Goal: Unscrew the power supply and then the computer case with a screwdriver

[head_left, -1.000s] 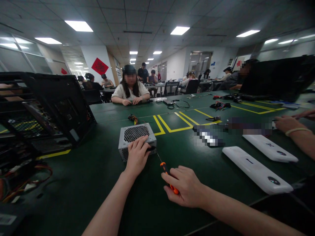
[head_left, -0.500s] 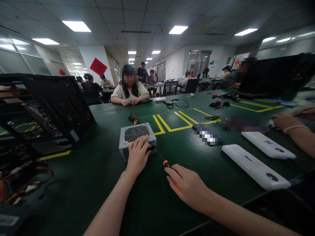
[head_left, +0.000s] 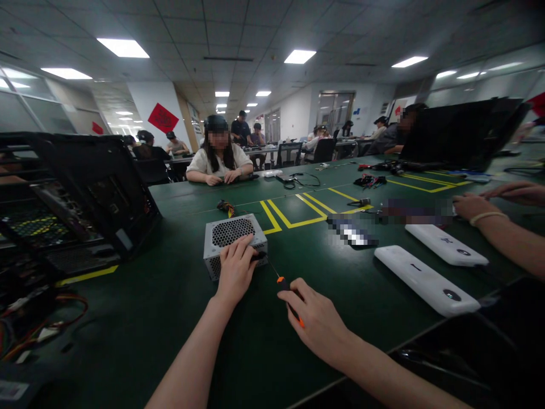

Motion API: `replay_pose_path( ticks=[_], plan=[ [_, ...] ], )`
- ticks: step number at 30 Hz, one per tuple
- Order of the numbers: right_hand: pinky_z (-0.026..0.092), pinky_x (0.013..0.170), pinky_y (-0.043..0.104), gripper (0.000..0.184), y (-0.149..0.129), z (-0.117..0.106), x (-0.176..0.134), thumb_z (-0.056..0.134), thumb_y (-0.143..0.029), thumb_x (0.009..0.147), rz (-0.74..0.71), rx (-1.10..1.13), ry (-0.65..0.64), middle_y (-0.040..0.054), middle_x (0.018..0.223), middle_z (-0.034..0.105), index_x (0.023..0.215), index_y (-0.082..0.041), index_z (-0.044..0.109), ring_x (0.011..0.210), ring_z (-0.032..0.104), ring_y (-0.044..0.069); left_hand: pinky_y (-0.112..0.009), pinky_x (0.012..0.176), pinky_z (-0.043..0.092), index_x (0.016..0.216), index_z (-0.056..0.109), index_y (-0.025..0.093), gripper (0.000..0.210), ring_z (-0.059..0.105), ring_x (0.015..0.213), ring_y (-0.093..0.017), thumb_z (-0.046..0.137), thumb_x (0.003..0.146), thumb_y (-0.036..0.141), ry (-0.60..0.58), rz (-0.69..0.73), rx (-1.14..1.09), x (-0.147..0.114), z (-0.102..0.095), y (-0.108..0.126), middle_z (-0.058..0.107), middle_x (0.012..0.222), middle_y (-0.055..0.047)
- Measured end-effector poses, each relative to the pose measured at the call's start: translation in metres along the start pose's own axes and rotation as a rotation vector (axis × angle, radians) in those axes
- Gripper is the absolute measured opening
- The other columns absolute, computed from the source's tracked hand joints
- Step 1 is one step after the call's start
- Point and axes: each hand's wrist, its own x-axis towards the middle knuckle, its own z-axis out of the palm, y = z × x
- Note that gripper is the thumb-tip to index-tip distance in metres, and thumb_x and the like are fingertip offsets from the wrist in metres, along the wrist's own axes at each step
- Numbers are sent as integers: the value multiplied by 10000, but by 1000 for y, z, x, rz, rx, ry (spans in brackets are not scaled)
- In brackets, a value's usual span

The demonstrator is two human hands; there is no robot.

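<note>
A grey computer power supply [head_left: 209, 241] with a honeycomb grille on top sits on the green table [head_left: 170, 318], its bundle of coloured cables [head_left: 225, 208] at the back. My left hand [head_left: 237, 268] grips its near right edge, fingers over the top, beside a black part on the side. In my right hand [head_left: 314, 318] is a screwdriver [head_left: 281, 283] with an orange and black handle, fingers wrapped round it. Its thin shaft points up and left at the power supply's right side. Whether the tip touches a screw is too small to tell.
An open black computer case [head_left: 114, 193] stands at left, with loose wires [head_left: 68, 307] nearer me. To the right lie two white oblong devices [head_left: 426, 281] and a pixelated object [head_left: 352, 230]. A co-worker's hands [head_left: 481, 207] are at far right; another person [head_left: 219, 156] sits opposite.
The whole view has shifted slightly, moving things left. The screwdriver handle shows a different side, as if turned, and my right-hand fingers have shifted a little. My left hand stays on the power supply.
</note>
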Motion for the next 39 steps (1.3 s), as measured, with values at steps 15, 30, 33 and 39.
replay_pose_path(
  ticks=[15, 30, 33, 39],
  plan=[
    [452, 700, 296, 330, -2, -4, 1, 435, -179, 776, 100, 58, 17, 48, 931, 541, 1104, -199, 442, 810, 530, 154, -385, 874, 276, 794, 546, 213, 117, 371, 1132, -221, 544, 697, 148, -3, -16, 19, -1, 1, 1, 475, 1208, -50],
    [451, 672, 299, 273, -5, -9, 2, 432, -219, 790, 120, 111, 5, 41, 891, 557, 1062, -199, 450, 777, 548, 154, -378, 873, 267, 788, 535, 212, 107, 363, 1139, -213, 545, 702, 149, -6, -16, 28, 0, 1, 1, 468, 1217, -42],
    [452, 667, 295, 273, -5, -11, 2, 432, -220, 789, 126, 116, 2, 40, 890, 558, 1061, -198, 451, 772, 549, 151, -376, 868, 270, 793, 537, 212, 103, 365, 1138, -213, 544, 706, 156, -6, -16, 33, 0, 1, 2, 469, 1217, -42],
    [448, 682, 298, 274, -5, -12, 2, 429, -252, 798, 128, 121, -3, 43, 898, 562, 1066, -197, 457, 786, 548, 155, -379, 864, 273, 789, 542, 213, 96, 370, 1135, -216, 528, 715, 153, -2, -10, 29, 0, 2, 2, 477, 1209, -44]
  ],
)
